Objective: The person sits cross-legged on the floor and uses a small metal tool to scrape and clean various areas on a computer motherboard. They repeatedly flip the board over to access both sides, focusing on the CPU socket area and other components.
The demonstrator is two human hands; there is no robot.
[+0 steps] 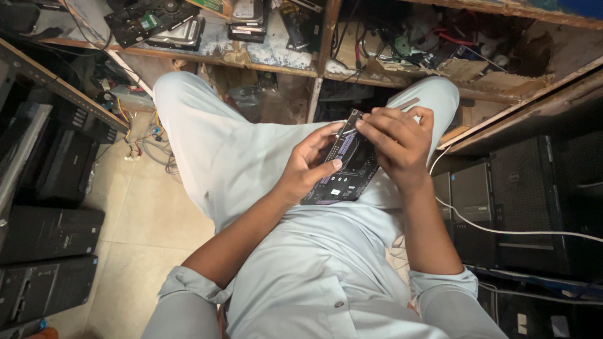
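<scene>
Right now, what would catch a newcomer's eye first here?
First, the dark circuit board held over the seated person's lap, mid-frame: the left hand grips its near edge while the right hand works at its top end. Next, the cluttered wooden shelf above the knees, strewn with drives and tangled wires. Black computer towers stand at right, with more black cases on the floor at left.

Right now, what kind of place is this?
Probably a computer repair workshop: bare hard drives on a worn wooden shelf, computer towers on the floor, and a circuit board in the person's hands.
</scene>
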